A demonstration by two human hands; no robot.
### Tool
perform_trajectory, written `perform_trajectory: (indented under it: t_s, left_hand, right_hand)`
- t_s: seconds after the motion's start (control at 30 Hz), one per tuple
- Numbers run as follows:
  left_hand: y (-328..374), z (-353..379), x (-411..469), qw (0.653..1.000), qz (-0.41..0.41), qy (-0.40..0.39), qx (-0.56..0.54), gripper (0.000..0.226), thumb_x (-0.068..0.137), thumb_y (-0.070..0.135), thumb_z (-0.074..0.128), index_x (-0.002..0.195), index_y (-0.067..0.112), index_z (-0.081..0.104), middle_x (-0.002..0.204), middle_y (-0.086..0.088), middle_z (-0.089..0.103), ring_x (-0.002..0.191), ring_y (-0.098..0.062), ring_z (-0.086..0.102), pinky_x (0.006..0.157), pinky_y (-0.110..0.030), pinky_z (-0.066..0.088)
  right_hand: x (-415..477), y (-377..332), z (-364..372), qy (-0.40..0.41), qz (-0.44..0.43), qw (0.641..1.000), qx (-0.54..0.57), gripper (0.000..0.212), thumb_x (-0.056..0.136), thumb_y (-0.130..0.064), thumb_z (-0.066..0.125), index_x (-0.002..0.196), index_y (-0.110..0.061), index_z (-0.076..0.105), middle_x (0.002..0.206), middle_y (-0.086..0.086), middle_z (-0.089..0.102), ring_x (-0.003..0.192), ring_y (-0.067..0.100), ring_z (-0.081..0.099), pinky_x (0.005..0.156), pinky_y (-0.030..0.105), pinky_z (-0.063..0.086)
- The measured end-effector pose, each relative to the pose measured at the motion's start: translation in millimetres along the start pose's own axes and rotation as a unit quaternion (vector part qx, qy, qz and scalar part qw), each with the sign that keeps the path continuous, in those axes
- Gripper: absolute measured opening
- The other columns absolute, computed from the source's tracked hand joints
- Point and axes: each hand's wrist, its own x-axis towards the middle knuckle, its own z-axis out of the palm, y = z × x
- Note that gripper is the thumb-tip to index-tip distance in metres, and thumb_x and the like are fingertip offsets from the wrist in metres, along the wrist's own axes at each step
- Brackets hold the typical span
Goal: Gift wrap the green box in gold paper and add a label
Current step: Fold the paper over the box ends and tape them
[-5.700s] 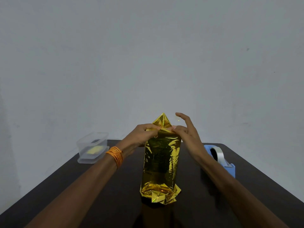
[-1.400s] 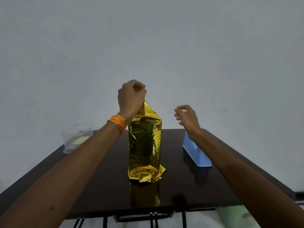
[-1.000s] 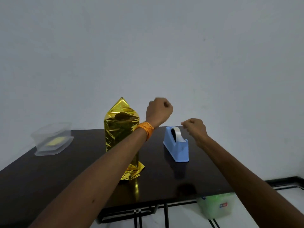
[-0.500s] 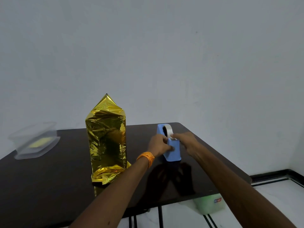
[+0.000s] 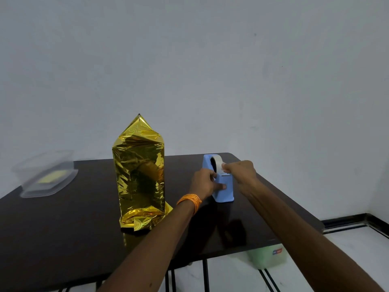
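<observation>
The box wrapped in gold paper (image 5: 139, 175) stands upright on the dark table (image 5: 63, 228), its top paper folded into a peak and its bottom paper crumpled. Neither hand touches it. To its right sits a blue tape dispenser (image 5: 223, 189). My left hand (image 5: 205, 183) grips the dispenser's left side, thumb on its front. My right hand (image 5: 240, 172) pinches the end of the tape (image 5: 219, 164) at the top of the dispenser. The green box itself is hidden under the paper.
A clear plastic container (image 5: 45, 175) holding yellow paper sits at the table's far left. A pale green tub (image 5: 267, 257) stands on the tiled floor under the table's right edge. A grey wall is close behind the table.
Both hands left the top of the gold-wrapped box and moved right to the tape dispenser. My left hand now holds it and my right hand has taken the tape end.
</observation>
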Motion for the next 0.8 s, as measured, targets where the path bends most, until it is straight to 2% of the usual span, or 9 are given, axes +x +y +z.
perform_trajectory:
  t_s: [0.07, 0.13, 0.23, 0.3, 0.43, 0.5, 0.6, 0.7, 0.8]
  left_hand:
    - [1, 0, -2, 1.000, 0.000, 0.001, 0.000, 0.032, 0.072, 0.032, 0.086, 0.086, 0.006, 0.071, 0.076, -0.005, 0.064, 0.067, -0.016, 0.056, 0.051, -0.021, 0.038]
    - [1, 0, -2, 1.000, 0.003, 0.004, -0.001, 0.030, 0.073, 0.031, 0.085, 0.084, 0.008, 0.071, 0.076, -0.004, 0.063, 0.068, -0.017, 0.056, 0.051, -0.021, 0.037]
    - [0, 1, -3, 1.000, 0.004, 0.008, -0.002, 0.029, 0.072, 0.032, 0.086, 0.085, 0.011, 0.072, 0.078, -0.002, 0.064, 0.070, -0.016, 0.057, 0.052, -0.020, 0.038]
    - [0, 1, -3, 1.000, 0.006, 0.008, 0.005, 0.032, 0.071, 0.032, 0.086, 0.089, 0.010, 0.073, 0.080, -0.002, 0.064, 0.071, -0.016, 0.057, 0.053, -0.019, 0.039]
    - [1, -1, -2, 1.000, 0.008, 0.002, 0.017, 0.032, 0.072, 0.031, 0.086, 0.090, 0.008, 0.073, 0.082, -0.005, 0.066, 0.073, -0.017, 0.058, 0.056, -0.023, 0.041]
    - [0, -1, -3, 1.000, 0.006, -0.005, 0.027, 0.033, 0.072, 0.028, 0.085, 0.095, 0.008, 0.071, 0.088, -0.008, 0.069, 0.075, -0.018, 0.059, 0.061, -0.026, 0.044]
    - [1, -1, -6, 0.999, 0.008, -0.021, 0.049, 0.038, 0.072, 0.017, 0.085, 0.105, 0.007, 0.070, 0.096, -0.011, 0.072, 0.086, -0.024, 0.066, 0.075, -0.035, 0.054]
    - [2, -4, -9, 0.995, 0.015, -0.046, 0.090, 0.036, 0.075, 0.002, 0.073, 0.111, 0.005, 0.067, 0.103, -0.015, 0.071, 0.097, -0.031, 0.066, 0.084, -0.042, 0.056]
    - [5, -15, -12, 0.993, 0.022, -0.032, 0.112, 0.050, 0.080, 0.006, 0.065, 0.129, 0.010, 0.057, 0.114, -0.013, 0.067, 0.106, -0.032, 0.063, 0.088, -0.042, 0.054]
  right_hand:
    - [-7, 9, -5, -0.004, 0.005, 1.000, 0.029, 0.031, 0.082, -0.004, 0.072, 0.055, -0.008, 0.058, 0.061, 0.006, 0.060, 0.045, 0.008, 0.051, 0.041, 0.020, 0.037]
    - [-14, 17, -7, 0.000, -0.003, 1.000, 0.023, 0.035, 0.082, -0.003, 0.071, 0.052, -0.007, 0.054, 0.053, 0.001, 0.052, 0.034, 0.002, 0.040, 0.036, 0.016, 0.030]
    - [-19, 30, -6, 0.012, -0.008, 1.000, 0.003, 0.020, 0.081, -0.010, 0.075, 0.069, 0.004, 0.068, 0.067, 0.010, 0.064, 0.048, 0.008, 0.052, 0.043, 0.020, 0.039]
    - [-21, 38, -6, 0.015, -0.019, 1.000, -0.006, 0.025, 0.081, -0.014, 0.076, 0.075, 0.010, 0.070, 0.069, 0.010, 0.068, 0.056, 0.013, 0.059, 0.051, 0.026, 0.046]
    - [-20, 42, -5, 0.032, -0.088, 0.991, -0.096, 0.029, 0.085, -0.020, 0.074, 0.066, 0.002, 0.071, 0.058, 0.008, 0.063, 0.053, 0.011, 0.056, 0.049, 0.026, 0.041]
    - [-16, 43, -7, 0.040, -0.112, 0.980, -0.160, 0.035, 0.083, -0.019, 0.072, 0.056, -0.001, 0.061, 0.052, 0.011, 0.055, 0.047, 0.010, 0.047, 0.046, 0.026, 0.037]
    - [-20, 50, -14, 0.006, -0.096, 0.963, -0.253, 0.038, 0.079, -0.013, 0.072, 0.047, -0.014, 0.051, 0.045, -0.001, 0.046, 0.043, 0.010, 0.042, 0.043, 0.025, 0.036]
    - [-26, 61, -29, -0.003, -0.112, 0.968, -0.226, 0.027, 0.084, -0.021, 0.074, 0.060, -0.010, 0.069, 0.060, -0.001, 0.067, 0.056, 0.010, 0.060, 0.054, 0.027, 0.049]
    - [-31, 49, -40, 0.008, -0.141, 0.980, -0.137, 0.009, 0.089, -0.028, 0.070, 0.083, -0.024, 0.074, 0.082, -0.007, 0.072, 0.083, 0.011, 0.067, 0.065, 0.022, 0.048]
